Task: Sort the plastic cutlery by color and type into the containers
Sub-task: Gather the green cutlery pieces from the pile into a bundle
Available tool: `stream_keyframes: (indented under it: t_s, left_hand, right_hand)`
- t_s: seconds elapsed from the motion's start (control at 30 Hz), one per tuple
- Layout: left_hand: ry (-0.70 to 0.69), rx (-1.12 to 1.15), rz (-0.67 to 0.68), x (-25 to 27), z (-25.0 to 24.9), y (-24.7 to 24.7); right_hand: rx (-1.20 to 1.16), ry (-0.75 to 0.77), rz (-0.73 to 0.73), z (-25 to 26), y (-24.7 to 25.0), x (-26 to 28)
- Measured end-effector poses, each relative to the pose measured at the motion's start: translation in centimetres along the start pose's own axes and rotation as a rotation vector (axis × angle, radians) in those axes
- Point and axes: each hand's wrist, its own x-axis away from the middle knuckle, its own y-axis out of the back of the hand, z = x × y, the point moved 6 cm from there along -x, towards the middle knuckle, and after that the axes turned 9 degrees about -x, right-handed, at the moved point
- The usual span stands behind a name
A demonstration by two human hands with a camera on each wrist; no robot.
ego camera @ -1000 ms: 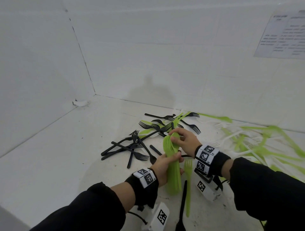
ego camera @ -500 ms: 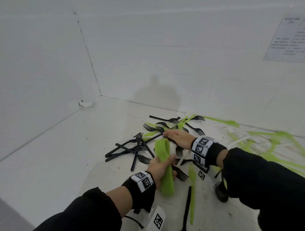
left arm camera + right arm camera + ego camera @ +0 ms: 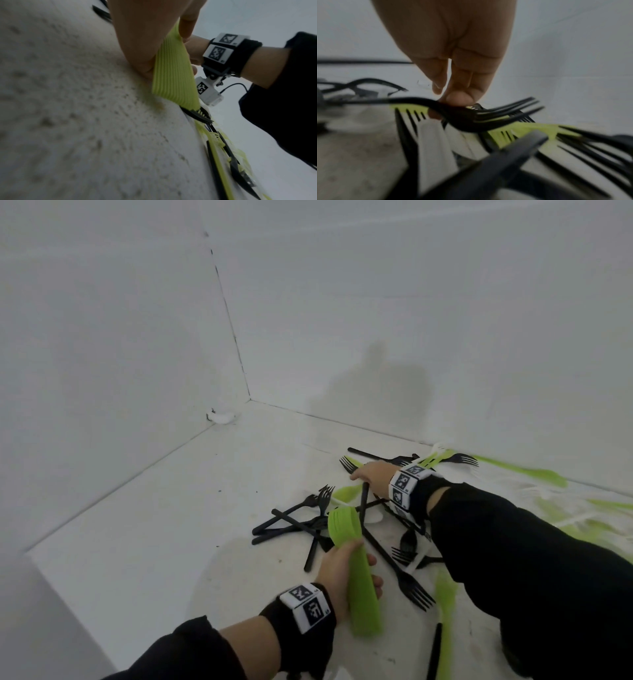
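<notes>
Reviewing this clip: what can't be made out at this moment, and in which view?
- Containers: none in any view.
- Green stack in the left hand: spoons or forks unclear; head view shows nested rounded ends, left wrist view only ribbed edges.
- Right hand: fingertips hidden behind its back in head view; right wrist view shows them at a black fork, whether gripping or only touching is blurred.
- Pale cutlery at right: motion-blurred.

head view high over floor corner, wrist views close, sharing cutlery pile (image 3: 387, 518)
</notes>
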Motion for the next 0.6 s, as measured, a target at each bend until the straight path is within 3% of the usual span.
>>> stream_keyframes:
  t_s: [0.1,0.17,0.33,0.43,0.6]
  left_hand:
    - [0.021,0.014,0.028,0.1,0.4,-0.4]
    - [0.011,0.030,0.027,0.1,0.4,-0.4]
    - [0.004,0.047,-0.004,-0.2,0.5,0.1]
    - [-0.002,0.075,-0.013,-0.3,0.5,0.1]
    - [-0.022,0.076,-0.004,-0.2,0.2,-0.5]
  right_hand:
    - [0.170,0.024,0.067,0.7,-1.0,-0.7]
    - [0.224,0.027,0.036,0.9,-1.1,-1.2]
    - [0.173,0.006,0.004,0.0,-0.5,-0.7]
    - [-0.122,0.027,-0.169,-0.8,1.7,0.9]
    - [-0.966,0.019,-0.457,-3.5,4.6,4.5]
